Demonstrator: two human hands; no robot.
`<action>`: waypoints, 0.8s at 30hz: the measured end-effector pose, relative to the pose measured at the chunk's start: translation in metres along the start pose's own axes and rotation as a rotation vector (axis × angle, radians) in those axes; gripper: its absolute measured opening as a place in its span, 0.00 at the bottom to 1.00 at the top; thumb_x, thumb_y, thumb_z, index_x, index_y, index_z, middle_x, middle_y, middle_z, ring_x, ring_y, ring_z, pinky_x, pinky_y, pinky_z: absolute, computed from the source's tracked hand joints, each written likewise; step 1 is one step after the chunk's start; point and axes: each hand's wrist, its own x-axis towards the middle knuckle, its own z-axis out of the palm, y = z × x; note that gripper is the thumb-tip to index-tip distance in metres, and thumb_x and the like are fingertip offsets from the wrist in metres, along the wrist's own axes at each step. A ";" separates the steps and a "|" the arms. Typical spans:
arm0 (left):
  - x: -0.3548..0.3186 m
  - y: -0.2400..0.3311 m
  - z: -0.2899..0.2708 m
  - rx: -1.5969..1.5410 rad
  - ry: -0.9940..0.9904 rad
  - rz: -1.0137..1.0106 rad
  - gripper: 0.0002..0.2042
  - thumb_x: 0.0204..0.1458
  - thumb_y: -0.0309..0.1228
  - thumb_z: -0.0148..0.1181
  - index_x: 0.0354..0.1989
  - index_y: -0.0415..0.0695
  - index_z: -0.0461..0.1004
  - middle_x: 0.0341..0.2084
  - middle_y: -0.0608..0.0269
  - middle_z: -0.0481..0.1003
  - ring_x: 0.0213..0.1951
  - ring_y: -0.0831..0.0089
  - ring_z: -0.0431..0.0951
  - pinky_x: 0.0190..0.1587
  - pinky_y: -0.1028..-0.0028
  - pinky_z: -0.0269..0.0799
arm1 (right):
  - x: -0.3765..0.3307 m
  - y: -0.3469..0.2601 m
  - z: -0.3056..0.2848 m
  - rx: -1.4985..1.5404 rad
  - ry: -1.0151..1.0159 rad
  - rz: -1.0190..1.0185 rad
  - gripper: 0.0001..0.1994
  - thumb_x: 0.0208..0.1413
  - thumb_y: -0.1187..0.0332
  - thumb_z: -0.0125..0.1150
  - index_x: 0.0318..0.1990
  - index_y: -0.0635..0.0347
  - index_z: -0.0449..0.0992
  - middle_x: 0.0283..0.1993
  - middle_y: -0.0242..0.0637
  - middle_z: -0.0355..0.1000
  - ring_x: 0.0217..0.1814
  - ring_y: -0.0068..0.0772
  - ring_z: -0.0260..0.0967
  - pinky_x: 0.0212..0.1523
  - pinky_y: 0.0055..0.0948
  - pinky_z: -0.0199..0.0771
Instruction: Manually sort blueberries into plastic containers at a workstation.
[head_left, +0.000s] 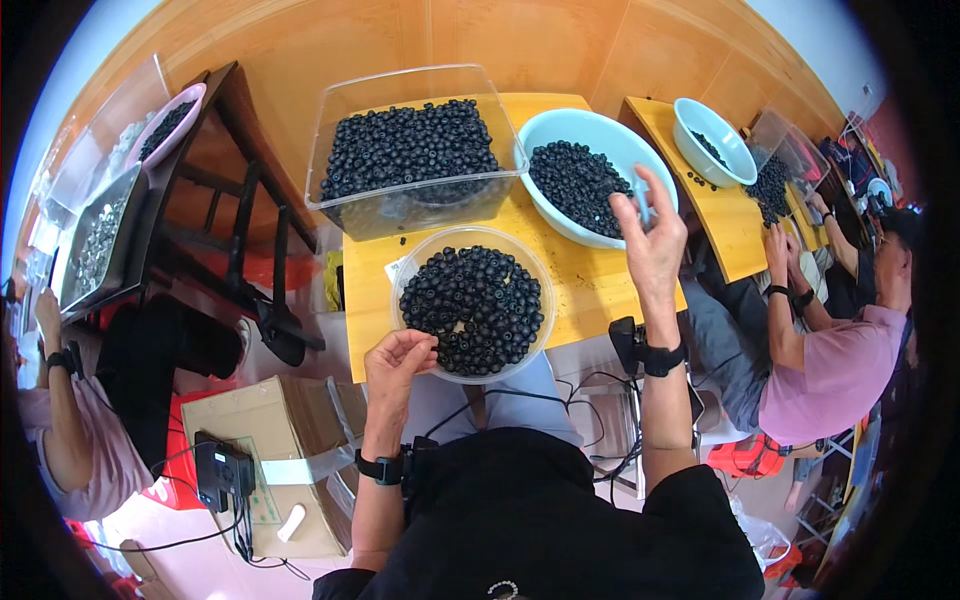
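the tub (475, 237) holds many beads (440, 285), plenty seemingly left in the bin (400, 215) behind; left grip (400, 355) at tub's rim pinched, contents unclear; right grip (655, 245), tub's right, spread.

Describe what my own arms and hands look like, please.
Your left hand and right hand are both ungloved. A black wristband circles the left wrist, and a matching black band circles the right. Your black sleeves are short, leaving the forearms bare. I can't make out any markings on the bands.
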 end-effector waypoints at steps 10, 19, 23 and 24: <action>0.020 -0.008 0.022 0.937 -0.080 0.452 0.10 0.40 0.19 0.59 0.33 0.37 0.75 0.27 0.56 0.73 0.29 0.60 0.75 0.33 0.67 0.70 | -0.097 0.020 0.030 0.062 -0.325 0.078 0.08 0.47 0.72 0.61 0.35 0.67 0.75 0.31 0.48 0.74 0.31 0.42 0.74 0.33 0.30 0.70; 0.020 -0.001 0.035 1.193 -0.154 0.523 0.11 0.35 0.18 0.60 0.29 0.40 0.69 0.28 0.58 0.70 0.36 0.57 0.68 0.37 0.64 0.66 | -0.118 0.023 0.030 0.037 -0.415 0.083 0.07 0.47 0.72 0.60 0.34 0.63 0.76 0.29 0.46 0.73 0.31 0.46 0.72 0.30 0.34 0.70; 0.023 -0.007 0.032 1.116 -0.154 0.580 0.12 0.34 0.16 0.59 0.30 0.41 0.70 0.27 0.58 0.70 0.35 0.56 0.68 0.37 0.64 0.65 | -0.126 0.028 0.033 0.039 -0.437 0.104 0.07 0.47 0.71 0.60 0.34 0.63 0.76 0.29 0.46 0.73 0.31 0.46 0.71 0.30 0.34 0.70; 0.025 -0.010 0.031 1.067 -0.136 0.548 0.11 0.36 0.16 0.59 0.31 0.40 0.70 0.27 0.60 0.71 0.35 0.60 0.70 0.37 0.66 0.67 | -0.127 0.030 0.034 0.044 -0.438 0.099 0.08 0.47 0.71 0.61 0.34 0.63 0.76 0.29 0.46 0.73 0.31 0.47 0.71 0.30 0.34 0.70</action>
